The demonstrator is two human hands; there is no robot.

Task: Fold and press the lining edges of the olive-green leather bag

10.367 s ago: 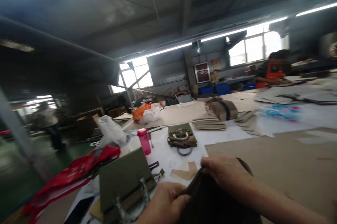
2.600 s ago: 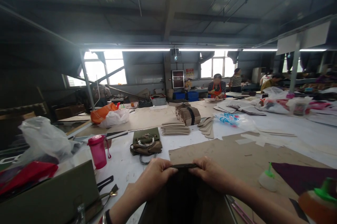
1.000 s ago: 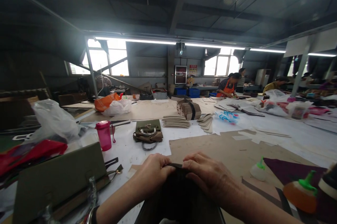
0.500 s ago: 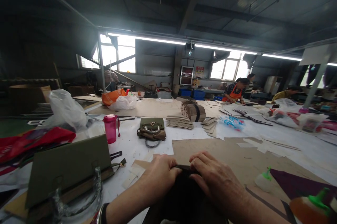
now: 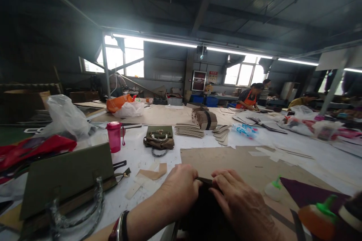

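Observation:
My left hand (image 5: 183, 184) pinches the upper edge of a dark fabric piece (image 5: 202, 211), fingers closed with the thumb against it. My right hand (image 5: 239, 195) grips the same edge a little to the right, fingers bent over it. The piece hangs down toward me between both hands; its lower part is dark, and I cannot tell its full shape. To the left lies a large olive handbag (image 5: 70, 175) with plastic-wrapped handles. Farther off sits a smaller olive handbag (image 5: 160, 137), also with wrapped handles.
A pink bottle (image 5: 114, 137) stands beyond the large handbag. Beige scraps (image 5: 154, 173) lie left of my hands. On the right are a green-capped glue bottle (image 5: 318, 216), a white one (image 5: 273, 189) and purple material (image 5: 308, 194). A strapped bundle (image 5: 201, 118) sits ahead; co-workers (image 5: 249, 97) are behind.
Both hands have shifted slightly right with the dark piece, and its held edge now tilts. The view has turned a little, so the table things appear farther left.

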